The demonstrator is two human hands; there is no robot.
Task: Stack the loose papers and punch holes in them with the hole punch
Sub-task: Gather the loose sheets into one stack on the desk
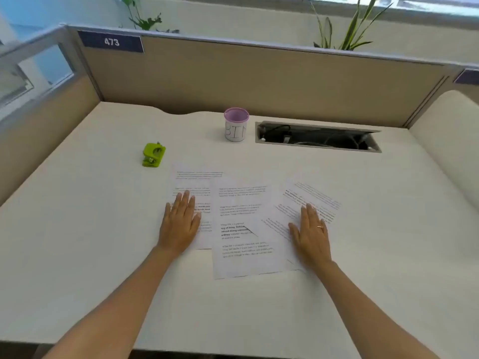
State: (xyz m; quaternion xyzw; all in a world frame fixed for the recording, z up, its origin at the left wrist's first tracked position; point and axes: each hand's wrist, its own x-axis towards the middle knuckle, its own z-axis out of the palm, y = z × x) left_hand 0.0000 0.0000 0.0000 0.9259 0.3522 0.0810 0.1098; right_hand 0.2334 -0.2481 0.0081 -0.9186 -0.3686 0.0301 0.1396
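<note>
While both palms lie flat with fingers stretched out, I have nothing gripped in either. My left hand (181,224) presses on the left sheet (193,182) of the loose papers, and my right hand (312,234) rests on the right sheet (305,200), which lies tilted. A thin ring (320,226) shows on one finger of that hand. Between them sits the middle sheet (243,229), overlapping both neighbours, so the three printed pages are fanned out on the white desk (77,229) rather than squared up.

I take the middle sheet as my landmark. Beyond it and to the left, well apart from any paper edge, stands the green hole punch (153,154), untouched. Straight beyond it, near the partition (259,81), is a small cup (236,124) with a purple rim and "BIN" written on its side; I cannot tell what, if anything, lies inside. Beyond it to the right, just beside the cup, a cable tray (318,137) is sunk into the desk, holding dark cables and a plug.
</note>
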